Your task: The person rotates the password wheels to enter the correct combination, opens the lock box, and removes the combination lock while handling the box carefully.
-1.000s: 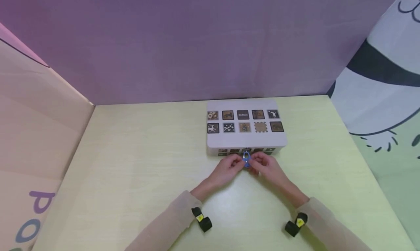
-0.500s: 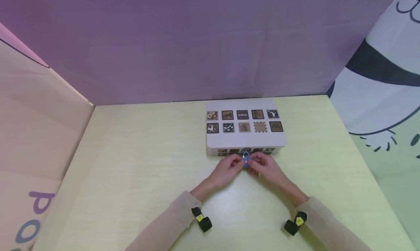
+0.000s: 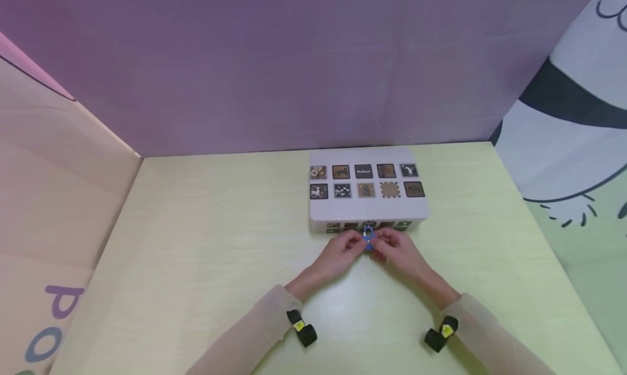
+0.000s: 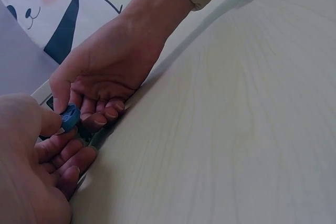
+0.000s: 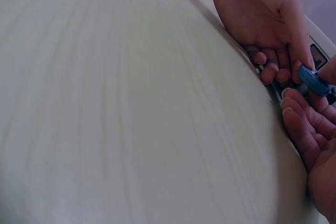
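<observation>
A small blue padlock hangs at the middle of the front side of a white box printed with rows of small square pictures. From the left, my left hand pinches the lock's body between thumb and fingers. My right hand pinches the same body from the other side. In the left wrist view the blue lock body shows between both thumbs, its lower end facing out. The right wrist view has the lock at its right edge. The fingers partly cover the lock and the box front.
The box stands on a pale wooden table, close to a purple back wall. A printed panel with letters stands on the left and one with a panda drawing on the right. Each wrist wears a black camera.
</observation>
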The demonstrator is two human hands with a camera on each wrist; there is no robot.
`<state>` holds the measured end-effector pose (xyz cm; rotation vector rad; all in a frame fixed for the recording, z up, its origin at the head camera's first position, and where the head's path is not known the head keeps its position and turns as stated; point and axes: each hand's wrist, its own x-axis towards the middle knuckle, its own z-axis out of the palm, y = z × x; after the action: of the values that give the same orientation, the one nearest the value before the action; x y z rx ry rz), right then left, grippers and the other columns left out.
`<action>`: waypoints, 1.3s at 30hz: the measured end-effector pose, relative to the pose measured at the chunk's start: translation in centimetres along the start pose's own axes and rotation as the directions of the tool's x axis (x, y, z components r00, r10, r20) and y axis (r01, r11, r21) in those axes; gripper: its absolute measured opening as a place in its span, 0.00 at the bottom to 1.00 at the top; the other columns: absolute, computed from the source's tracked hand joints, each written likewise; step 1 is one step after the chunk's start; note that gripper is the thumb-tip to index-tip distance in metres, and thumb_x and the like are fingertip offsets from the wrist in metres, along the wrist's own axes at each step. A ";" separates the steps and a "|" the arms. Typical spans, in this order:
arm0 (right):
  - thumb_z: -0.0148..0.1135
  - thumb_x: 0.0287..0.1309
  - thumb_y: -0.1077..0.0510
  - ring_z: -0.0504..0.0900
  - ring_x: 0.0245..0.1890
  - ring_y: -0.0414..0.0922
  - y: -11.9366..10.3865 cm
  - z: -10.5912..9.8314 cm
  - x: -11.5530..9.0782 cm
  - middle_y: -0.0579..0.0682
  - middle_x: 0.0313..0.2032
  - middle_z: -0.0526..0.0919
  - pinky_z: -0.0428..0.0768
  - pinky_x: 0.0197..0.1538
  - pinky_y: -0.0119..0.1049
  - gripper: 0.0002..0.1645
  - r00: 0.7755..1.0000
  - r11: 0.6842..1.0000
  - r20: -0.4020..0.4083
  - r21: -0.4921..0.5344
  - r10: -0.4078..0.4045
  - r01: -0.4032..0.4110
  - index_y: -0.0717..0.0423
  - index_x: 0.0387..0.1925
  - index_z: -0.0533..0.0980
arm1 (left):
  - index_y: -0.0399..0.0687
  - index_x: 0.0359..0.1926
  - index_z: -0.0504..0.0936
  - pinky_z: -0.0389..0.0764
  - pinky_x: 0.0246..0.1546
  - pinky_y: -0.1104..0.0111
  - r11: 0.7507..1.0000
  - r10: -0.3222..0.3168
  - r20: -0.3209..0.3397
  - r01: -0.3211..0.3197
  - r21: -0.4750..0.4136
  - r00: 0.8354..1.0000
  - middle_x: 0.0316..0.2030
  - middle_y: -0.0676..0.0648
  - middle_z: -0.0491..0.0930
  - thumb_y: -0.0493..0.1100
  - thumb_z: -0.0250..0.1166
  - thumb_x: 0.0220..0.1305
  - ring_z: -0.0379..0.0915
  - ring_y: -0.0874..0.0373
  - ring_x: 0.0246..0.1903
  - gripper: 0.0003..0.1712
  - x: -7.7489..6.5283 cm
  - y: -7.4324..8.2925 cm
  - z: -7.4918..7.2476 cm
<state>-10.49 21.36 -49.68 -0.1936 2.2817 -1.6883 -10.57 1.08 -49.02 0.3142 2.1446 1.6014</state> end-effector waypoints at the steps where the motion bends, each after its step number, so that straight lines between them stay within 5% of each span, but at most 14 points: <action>1: 0.57 0.70 0.62 0.81 0.30 0.41 0.0 0.0 0.0 0.60 0.34 0.84 0.83 0.35 0.32 0.16 1.000 1.000 0.000 0.002 0.002 -0.002 0.76 0.47 0.75 | 0.46 0.49 0.81 0.80 0.45 0.67 1.000 0.001 0.001 -0.001 0.001 1.000 0.43 0.49 0.82 0.53 0.55 0.79 0.76 0.60 0.42 0.16 0.0 0.0 0.0; 39: 0.50 0.75 0.60 0.80 0.27 0.41 0.0 -0.2 -0.2 0.57 0.30 0.83 0.84 0.33 0.34 0.18 0.999 0.999 0.003 0.021 -0.047 0.046 0.77 0.46 0.75 | 0.46 0.48 0.81 0.80 0.44 0.68 1.000 0.005 -0.007 -0.005 -0.004 1.000 0.42 0.51 0.82 0.52 0.57 0.78 0.76 0.62 0.41 0.15 -0.1 0.1 0.0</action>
<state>-10.34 21.56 -49.60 -0.2465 2.2725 -1.7331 -10.51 1.09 -48.90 0.3136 2.1465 1.6118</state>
